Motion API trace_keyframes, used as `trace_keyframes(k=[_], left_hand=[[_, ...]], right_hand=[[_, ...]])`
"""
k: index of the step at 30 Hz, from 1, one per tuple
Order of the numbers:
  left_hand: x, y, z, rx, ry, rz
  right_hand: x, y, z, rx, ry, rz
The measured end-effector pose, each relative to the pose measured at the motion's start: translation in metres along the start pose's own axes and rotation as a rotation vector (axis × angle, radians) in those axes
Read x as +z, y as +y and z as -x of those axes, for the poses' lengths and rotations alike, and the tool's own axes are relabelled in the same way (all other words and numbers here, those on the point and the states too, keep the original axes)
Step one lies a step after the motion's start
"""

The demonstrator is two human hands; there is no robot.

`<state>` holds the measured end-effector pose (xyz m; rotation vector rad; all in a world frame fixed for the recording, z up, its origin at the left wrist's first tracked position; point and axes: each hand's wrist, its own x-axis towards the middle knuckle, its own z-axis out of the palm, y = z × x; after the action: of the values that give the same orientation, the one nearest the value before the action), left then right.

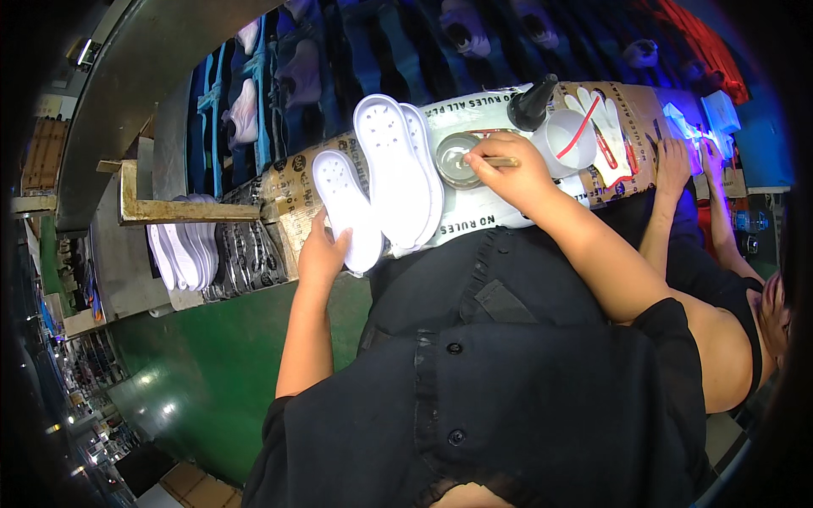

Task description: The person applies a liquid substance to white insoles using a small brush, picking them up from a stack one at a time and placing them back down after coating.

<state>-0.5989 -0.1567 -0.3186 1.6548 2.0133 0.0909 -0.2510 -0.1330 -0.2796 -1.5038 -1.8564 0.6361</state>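
Note:
My left hand (322, 250) grips the edge of a white shoe sole (347, 212) near its lower end, with the thumb on the rim. Right beside it lies a larger white sole (389, 161), overlapping another one. A thin wooden-handled brush (506, 161) is pinched in my right hand (521, 173). Its far end goes down into a round glass jar (456, 161), where something whitish shows; the tip itself is hard to make out.
Behind my right hand stand a black cone-shaped bottle (533, 103) and a translucent cup (566, 142) with a red stick. A white glove (605, 135) lies farther right, near a co-worker's hands (673, 165). Stacked soles (186, 241) sit left. Shoes (243, 112) line the rack beyond.

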Motion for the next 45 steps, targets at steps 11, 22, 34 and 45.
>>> trace_keyframes(k=[11, 22, 34, 45], left_hand=[[0.0, -0.017, 0.008, 0.062, 0.207, -0.143], [-0.03, 0.015, 0.05, -0.293, -0.166, 1.767], [-0.036, 0.116, 0.069, 0.434, 0.157, 1.001], [-0.026, 0.119, 0.071, 0.595, 0.333, 0.964]], right_hand=[[-0.014, -0.005, 0.014, -0.006, 0.137, -0.148], [-0.039, -0.03, 0.027, 0.261, 0.216, -0.557], [-0.056, -0.099, 0.037, -0.332, 0.094, -0.369], [-0.043, -0.095, 0.037, -0.464, 0.144, -0.166]])
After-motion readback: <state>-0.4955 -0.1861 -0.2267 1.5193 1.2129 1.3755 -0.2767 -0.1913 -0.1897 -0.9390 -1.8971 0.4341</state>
